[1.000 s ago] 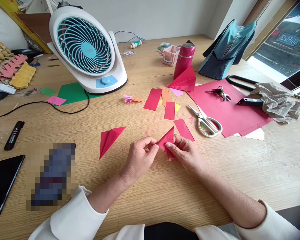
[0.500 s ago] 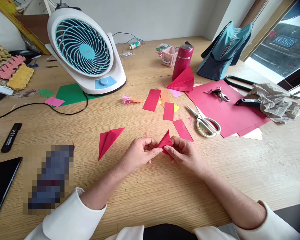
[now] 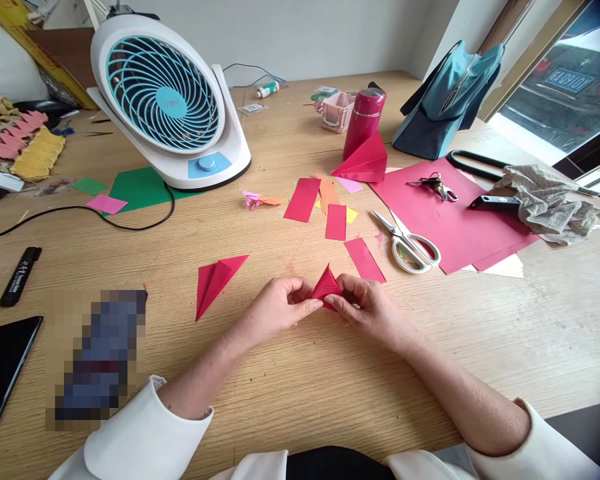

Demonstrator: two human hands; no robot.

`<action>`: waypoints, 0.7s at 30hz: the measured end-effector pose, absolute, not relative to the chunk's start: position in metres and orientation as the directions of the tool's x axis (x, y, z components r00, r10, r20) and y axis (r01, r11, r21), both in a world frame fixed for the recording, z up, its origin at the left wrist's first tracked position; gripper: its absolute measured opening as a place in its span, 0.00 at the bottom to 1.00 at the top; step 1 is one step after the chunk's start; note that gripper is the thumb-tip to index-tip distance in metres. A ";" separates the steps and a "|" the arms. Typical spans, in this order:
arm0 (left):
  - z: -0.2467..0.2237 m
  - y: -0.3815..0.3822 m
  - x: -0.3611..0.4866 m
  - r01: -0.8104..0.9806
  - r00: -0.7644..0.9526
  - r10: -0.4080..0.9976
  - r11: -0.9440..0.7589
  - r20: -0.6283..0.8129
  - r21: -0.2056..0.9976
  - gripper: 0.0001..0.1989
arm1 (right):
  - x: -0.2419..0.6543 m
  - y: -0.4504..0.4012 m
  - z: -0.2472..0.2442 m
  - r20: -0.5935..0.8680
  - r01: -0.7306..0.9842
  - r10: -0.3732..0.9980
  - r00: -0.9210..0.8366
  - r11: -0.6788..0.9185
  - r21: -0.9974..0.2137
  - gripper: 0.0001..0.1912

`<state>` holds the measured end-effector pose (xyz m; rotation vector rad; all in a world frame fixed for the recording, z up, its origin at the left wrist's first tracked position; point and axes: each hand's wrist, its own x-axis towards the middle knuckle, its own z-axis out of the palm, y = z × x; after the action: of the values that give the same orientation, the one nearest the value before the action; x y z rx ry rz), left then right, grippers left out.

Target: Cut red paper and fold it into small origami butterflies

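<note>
Between both hands is a small piece of red paper [image 3: 326,285], folded to a triangle with its point up. My left hand [image 3: 286,301] pinches its left lower corner, thumb in front. On the other side, my right hand [image 3: 366,305] pinches the right lower corner, fingers partly hidden behind the paper. A larger folded red paper [image 3: 219,281] lies to the left of my left hand. Just beyond my right hand lies a flat red paper strip [image 3: 365,260]. White-handled scissors [image 3: 408,245] rest to its right, blades apart.
Red paper rectangles [image 3: 303,199] lie farther back. A fan [image 3: 173,103] stands back left, a flask [image 3: 364,123] behind a red paper cone [image 3: 364,160]. Keys [image 3: 436,185] sit on large red sheets [image 3: 460,233]. At left are a marker [image 3: 21,277] and phone [image 3: 7,377].
The folded red paper has turned between my fingers: its tip has shifted left and it now faces me as a more even triangle. Both hands keep their pinch.
</note>
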<state>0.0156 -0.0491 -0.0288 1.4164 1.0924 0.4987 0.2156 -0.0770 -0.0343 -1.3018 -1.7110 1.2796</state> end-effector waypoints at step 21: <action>-0.028 -0.060 0.032 -0.124 0.273 0.914 0.343 -0.300 0.931 0.16 | 0.208 -0.074 -0.033 -0.113 -0.126 0.985 -0.129 -0.130 -0.984 0.22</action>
<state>0.0315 -0.0598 -0.0278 0.9562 1.0450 0.8647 0.2083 -0.0738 -0.0332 -1.1364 -1.1361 1.4500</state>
